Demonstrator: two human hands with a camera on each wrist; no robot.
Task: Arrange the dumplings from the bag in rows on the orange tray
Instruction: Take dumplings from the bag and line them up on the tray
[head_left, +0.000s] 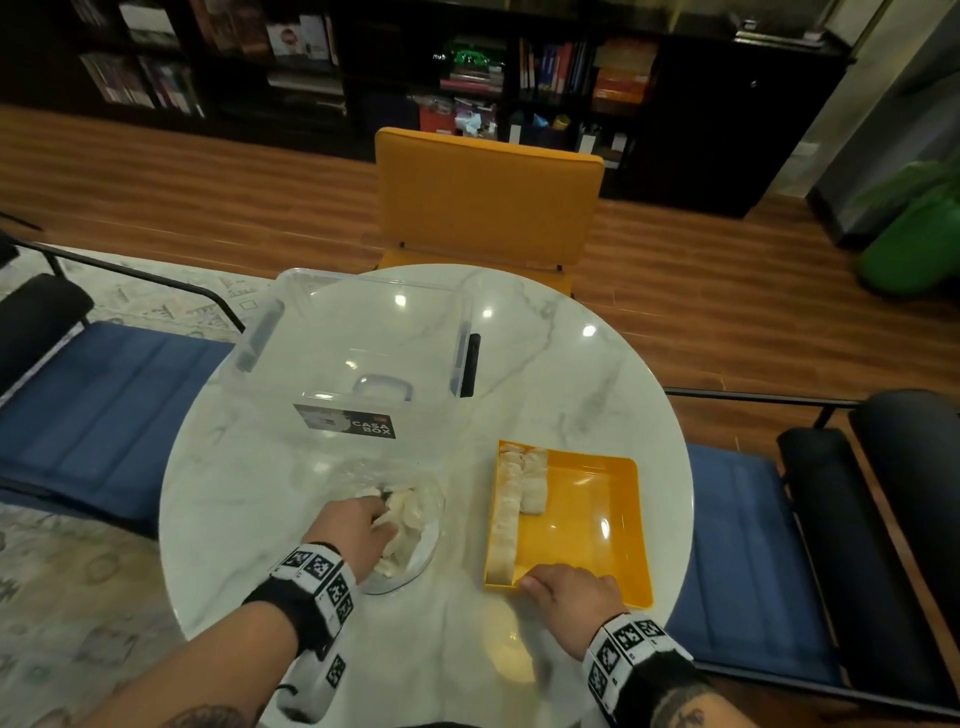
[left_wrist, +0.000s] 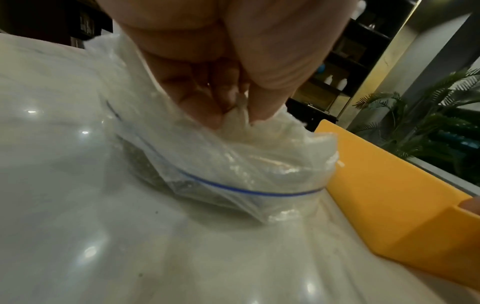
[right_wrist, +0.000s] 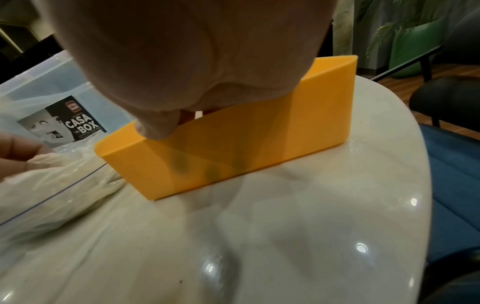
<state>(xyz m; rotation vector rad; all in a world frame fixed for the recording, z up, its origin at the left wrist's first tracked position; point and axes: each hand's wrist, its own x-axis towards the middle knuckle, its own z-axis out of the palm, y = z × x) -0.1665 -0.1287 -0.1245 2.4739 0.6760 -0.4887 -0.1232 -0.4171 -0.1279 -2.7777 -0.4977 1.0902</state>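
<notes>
A clear zip bag (head_left: 415, 540) of pale dumplings lies open on the marble table. My left hand (head_left: 382, 522) reaches into its mouth. In the left wrist view, the left hand (left_wrist: 233, 117) pinches one dumpling (left_wrist: 241, 123) between thumb and fingers, just above the bag (left_wrist: 233, 174). The orange tray (head_left: 587, 519) sits to the right, with one long row of dumplings (head_left: 506, 519) along its left wall and a shorter row (head_left: 535, 480) beside it. My right hand (head_left: 550, 577) grips the tray's near wall (right_wrist: 233, 156), thumb (right_wrist: 155, 127) outside and fingers hidden inside.
A clear plastic storage box (head_left: 358, 353) labelled CASA BOX stands at the table's far left. A yellow chair (head_left: 488, 202) stands beyond the round table (head_left: 597, 364), with blue seats on both sides. The tray's right half is bare.
</notes>
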